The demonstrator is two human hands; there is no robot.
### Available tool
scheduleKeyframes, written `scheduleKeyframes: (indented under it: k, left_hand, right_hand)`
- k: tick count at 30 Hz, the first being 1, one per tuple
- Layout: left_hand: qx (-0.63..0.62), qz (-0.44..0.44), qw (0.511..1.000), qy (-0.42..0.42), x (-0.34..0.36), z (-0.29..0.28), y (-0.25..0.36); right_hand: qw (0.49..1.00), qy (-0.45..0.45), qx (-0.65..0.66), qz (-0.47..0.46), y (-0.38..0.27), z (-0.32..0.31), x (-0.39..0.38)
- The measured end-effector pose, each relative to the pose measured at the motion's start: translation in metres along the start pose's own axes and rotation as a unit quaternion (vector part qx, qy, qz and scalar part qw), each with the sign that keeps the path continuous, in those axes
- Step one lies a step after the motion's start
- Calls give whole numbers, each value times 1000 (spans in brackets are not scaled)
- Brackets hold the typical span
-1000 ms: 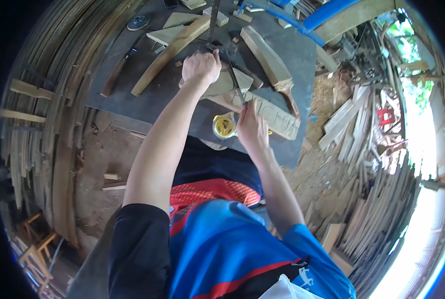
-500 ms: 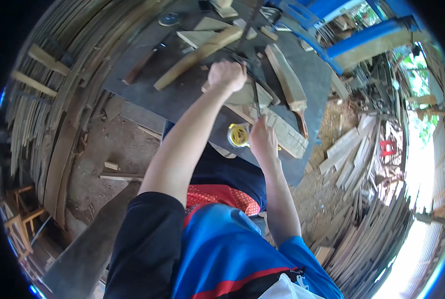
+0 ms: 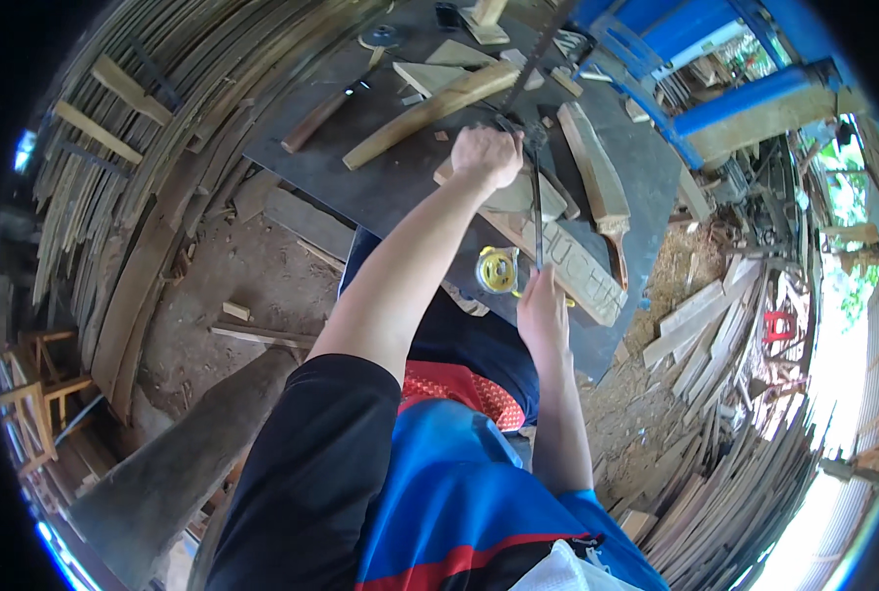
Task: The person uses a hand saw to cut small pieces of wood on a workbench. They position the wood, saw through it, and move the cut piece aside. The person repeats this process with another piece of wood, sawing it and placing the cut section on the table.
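Observation:
My left hand [image 3: 487,158] is closed in a fist over the workpieces, beside a dark metal tool [image 3: 506,122]; what its fingers grip is hidden. My right hand [image 3: 545,303] is closed round the near end of a slim dark metal rod [image 3: 537,212], its kind unclear. The rod runs away from me, past the left hand's right side, across a pale board [image 3: 548,197]. Under it lies a thick wooden block [image 3: 587,279] with marks on its face. A round yellow tape measure [image 3: 496,270] sits just left of my right hand.
The dark tabletop [image 3: 341,192] bears a curved wooden piece [image 3: 429,113], a shaped timber [image 3: 594,163], a brush [image 3: 618,251] and a wooden-handled tool [image 3: 321,120]. A toothed dark bar [image 3: 538,54] and a blue metal frame [image 3: 735,108] stand beyond. Stacked planks [image 3: 154,138] line the left.
My right hand has drawn back toward me with the rod, baring more of its length. My left hand stays closed at the same spot. The whole view has shifted slightly.

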State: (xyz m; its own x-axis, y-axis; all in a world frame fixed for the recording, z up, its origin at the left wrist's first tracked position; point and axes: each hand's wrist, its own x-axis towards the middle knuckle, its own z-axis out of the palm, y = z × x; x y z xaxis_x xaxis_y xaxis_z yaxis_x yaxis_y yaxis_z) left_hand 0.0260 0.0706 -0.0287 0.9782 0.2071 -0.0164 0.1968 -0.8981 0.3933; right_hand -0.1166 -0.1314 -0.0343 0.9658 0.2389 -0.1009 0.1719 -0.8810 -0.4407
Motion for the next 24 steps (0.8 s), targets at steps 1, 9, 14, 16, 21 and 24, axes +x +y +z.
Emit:
scheduleKeyframes:
  k: [1, 9, 14, 16, 21, 24]
  left_hand:
    - [8, 4, 1000, 20, -1, 4, -2]
    - [27, -18, 999, 17, 6, 8, -2]
    - [24, -12, 999, -33, 3, 2, 4]
    - [15, -21, 999, -37, 3, -1, 4]
    - [22, -38, 999, -17, 10, 1, 5]
    - [30, -51, 998, -6, 17, 5, -1]
  right_hand:
    - [1000, -3, 9, -4, -1, 1, 11]
    - [998, 37, 5, -48, 4, 1, 8]
    - [1000, -2, 21, 11, 9, 2, -16]
    - [1000, -6, 28, -8, 1, -3, 1]
    - [1000, -4, 29, -4, -7, -5, 47]
    - [999, -9, 32, -10, -3, 0, 25]
